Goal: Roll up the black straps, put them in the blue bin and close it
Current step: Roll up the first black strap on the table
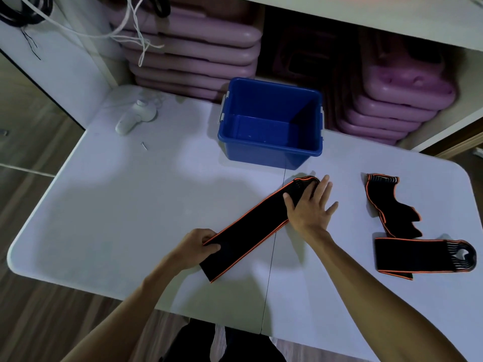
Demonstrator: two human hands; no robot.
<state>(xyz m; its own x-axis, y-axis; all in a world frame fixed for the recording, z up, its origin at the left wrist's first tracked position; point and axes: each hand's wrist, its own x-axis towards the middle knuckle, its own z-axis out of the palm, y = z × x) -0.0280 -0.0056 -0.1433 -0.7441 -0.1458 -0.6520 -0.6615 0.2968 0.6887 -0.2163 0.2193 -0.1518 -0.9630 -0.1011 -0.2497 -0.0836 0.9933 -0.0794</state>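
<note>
A long black strap with orange edging [251,228] lies flat and diagonal on the white table. My left hand [197,244] pinches its near end. My right hand [311,205] lies flat, fingers spread, pressing on its far end. The open blue bin [271,150] stands just behind the strap; nothing shows inside it, and no lid is in view. Two more black straps with orange edges lie to the right: a crumpled one [389,205] and a folded one [418,257].
A white handheld device [136,116] and a small screw [143,145] lie at the table's [117,218] back left. Stacks of pink lidded boxes [198,48] fill the shelves behind the bin. White cables [130,27] hang at the upper left.
</note>
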